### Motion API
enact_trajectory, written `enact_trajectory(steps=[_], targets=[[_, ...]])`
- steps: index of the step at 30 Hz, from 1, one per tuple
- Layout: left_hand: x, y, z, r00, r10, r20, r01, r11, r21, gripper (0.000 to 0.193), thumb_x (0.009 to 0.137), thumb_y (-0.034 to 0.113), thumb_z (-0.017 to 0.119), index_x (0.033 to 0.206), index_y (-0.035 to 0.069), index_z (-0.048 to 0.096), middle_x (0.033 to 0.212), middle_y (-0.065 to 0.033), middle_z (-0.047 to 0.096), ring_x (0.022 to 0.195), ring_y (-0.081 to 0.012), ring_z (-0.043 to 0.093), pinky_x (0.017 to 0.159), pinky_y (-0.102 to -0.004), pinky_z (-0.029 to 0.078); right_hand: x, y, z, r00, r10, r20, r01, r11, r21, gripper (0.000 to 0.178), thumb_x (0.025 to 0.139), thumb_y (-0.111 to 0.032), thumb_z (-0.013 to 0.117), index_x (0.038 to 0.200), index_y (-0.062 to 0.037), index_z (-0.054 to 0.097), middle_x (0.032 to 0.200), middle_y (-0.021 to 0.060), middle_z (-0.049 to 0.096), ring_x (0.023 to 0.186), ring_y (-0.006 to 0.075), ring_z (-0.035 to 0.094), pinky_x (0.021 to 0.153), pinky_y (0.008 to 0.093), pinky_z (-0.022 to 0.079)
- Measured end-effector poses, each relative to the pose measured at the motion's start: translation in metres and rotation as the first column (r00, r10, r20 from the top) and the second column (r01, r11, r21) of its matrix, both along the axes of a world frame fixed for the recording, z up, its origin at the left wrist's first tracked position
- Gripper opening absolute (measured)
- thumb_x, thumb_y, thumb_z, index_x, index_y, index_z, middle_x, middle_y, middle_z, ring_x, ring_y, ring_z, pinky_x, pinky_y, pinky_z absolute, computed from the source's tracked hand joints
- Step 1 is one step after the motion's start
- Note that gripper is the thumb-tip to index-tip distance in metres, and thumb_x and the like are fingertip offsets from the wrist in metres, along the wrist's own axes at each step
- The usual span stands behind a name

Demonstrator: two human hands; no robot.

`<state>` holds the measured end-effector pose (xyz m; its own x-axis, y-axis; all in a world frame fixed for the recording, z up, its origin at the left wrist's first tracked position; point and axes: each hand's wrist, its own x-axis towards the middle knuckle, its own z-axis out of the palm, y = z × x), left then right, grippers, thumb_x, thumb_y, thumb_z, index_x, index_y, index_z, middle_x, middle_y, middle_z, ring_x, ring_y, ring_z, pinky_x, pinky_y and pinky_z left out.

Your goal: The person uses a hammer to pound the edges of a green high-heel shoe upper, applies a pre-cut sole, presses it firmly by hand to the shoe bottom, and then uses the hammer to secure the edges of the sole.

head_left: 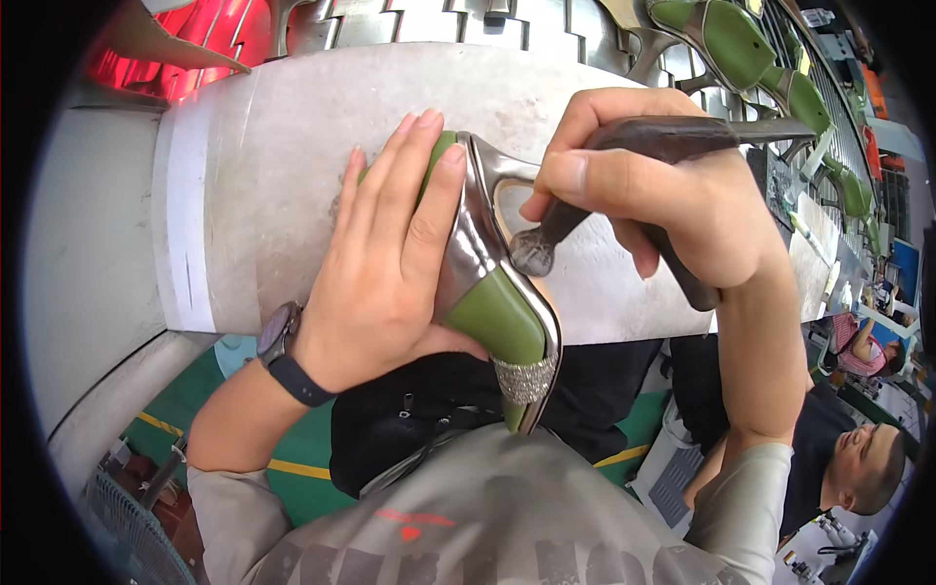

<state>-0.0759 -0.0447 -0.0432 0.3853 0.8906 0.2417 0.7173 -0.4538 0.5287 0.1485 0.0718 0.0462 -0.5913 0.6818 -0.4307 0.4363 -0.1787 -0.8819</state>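
A high-heeled shoe in green and shiny bronze, with a glittering band near its pointed toe, lies on its side with the toe toward me. My left hand grips it, fingers stretched along the heel end and thumb near the band. In my right hand is a dark hammer, my fingers wrapped round it. Its round face is at the shoe's sole edge, by the arch; whether it touches cannot be told. The slim heel points right, partly behind my right hand.
The shoe rests on a pale worktop, its front edge near my lap. Beyond it runs a metal slatted conveyor with green shoes at the right. Red light glows at far left. A co-worker sits at the right.
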Motion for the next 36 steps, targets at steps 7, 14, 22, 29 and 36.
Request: enact_trajectory(steps=[7,14,22,29,36], targets=[[0.01,0.006,0.022,0.976,-0.109,-0.186,0.139,0.977,0.16,0.122,0.053,0.041,0.097,0.156,0.004,0.042,0.158,-0.025,0.045,0.146,-0.0436,0.046,0.122,-0.063,0.03,0.06,-0.055,-0.013,0.989,-0.097,0.115,-0.006,0.741,0.672,0.025,0.086,-0.007,0.077,0.109,-0.0003,0.071,0.102,0.016,0.074,0.087,0.0259,0.072,0.078,0.0348,0.058],[0.029,0.061,0.031,0.947,-0.292,0.137,0.259,0.941,0.217,0.072,0.062,0.025,0.095,0.125,0.009,0.063,0.111,-0.0086,0.068,0.11,-0.0302,0.065,0.116,-0.0488,0.042,0.118,-0.082,-0.097,0.878,-0.47,0.093,0.107,0.381,0.918,0.049,0.076,0.0,0.073,0.125,0.0008,0.067,0.132,0.0213,0.068,0.116,0.0406,0.066,0.1,0.0472,0.053],[-0.051,0.248,0.037,0.112,0.624,0.773,0.37,0.696,-0.615,0.047,0.106,0.048,0.056,0.125,0.006,0.066,0.109,-0.0093,0.074,0.096,-0.0274,0.073,0.087,-0.0451,0.062,0.123,-0.084,-0.101,0.839,-0.539,0.074,0.07,0.242,0.968,0.033,0.075,-0.01,0.078,0.106,-0.0015,0.072,0.121,0.0155,0.073,0.115,0.036,0.067,0.096,0.0464,0.053],[-0.088,0.276,-0.018,0.221,0.627,0.747,0.181,0.727,-0.663,0.046,0.107,0.053,0.052,0.124,0.013,0.07,0.109,-0.0053,0.077,0.09,-0.0224,0.074,0.075,-0.0378,0.062,0.119,-0.089,-0.106,0.846,-0.532,0.02,0.128,0.241,0.962,0.034,0.077,-0.016,0.078,0.108,-0.0025,0.071,0.123,0.0153,0.072,0.118,0.0345,0.065,0.102,0.0469,0.051],[-0.049,0.191,0.01,0.362,0.564,0.743,-0.367,0.818,-0.442,0.038,0.107,0.033,0.062,0.129,0.003,0.066,0.111,-0.0044,0.074,0.094,-0.0141,0.07,0.08,-0.0301,0.056,0.124,-0.106,-0.084,0.871,-0.486,-0.071,0.242,0.298,0.924,0.034,0.08,-0.017,0.08,0.11,-0.0022,0.072,0.125,0.0181,0.072,0.118,0.0357,0.066,0.101,0.0456,0.052]])
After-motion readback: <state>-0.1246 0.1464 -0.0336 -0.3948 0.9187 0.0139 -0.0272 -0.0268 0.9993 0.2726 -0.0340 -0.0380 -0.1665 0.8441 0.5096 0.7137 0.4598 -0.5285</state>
